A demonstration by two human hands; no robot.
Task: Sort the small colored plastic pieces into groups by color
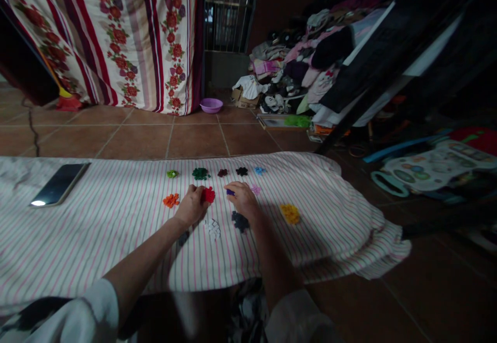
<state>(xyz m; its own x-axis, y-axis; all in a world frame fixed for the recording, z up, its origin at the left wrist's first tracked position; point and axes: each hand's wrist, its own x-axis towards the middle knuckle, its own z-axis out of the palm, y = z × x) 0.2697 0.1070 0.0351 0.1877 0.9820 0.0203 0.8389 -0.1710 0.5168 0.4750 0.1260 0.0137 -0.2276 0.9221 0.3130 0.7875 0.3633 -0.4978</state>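
Small piles of coloured pieces lie on a striped cloth [128, 229]. My left hand [191, 205] is at the left edge of the red pile [208, 194], fingers bent together; what they pinch, if anything, is too small to make out. My right hand [243, 198] has its fingers bent over dark blue pieces [230, 192]; whether it grips them is unclear. Close by are white pieces [212, 229], dark grey pieces [240, 222], pink pieces [256, 189] and orange pieces [171, 200]. Yellow pieces [290, 213] lie further right.
Along the back are light green [172, 174], dark green [200, 173], maroon [222, 172], black [241, 171] and light blue piles [260, 170]. A phone [60, 184] lies at the left. Beyond the cloth are a purple basin [211, 105] and heaped clothes [295, 63].
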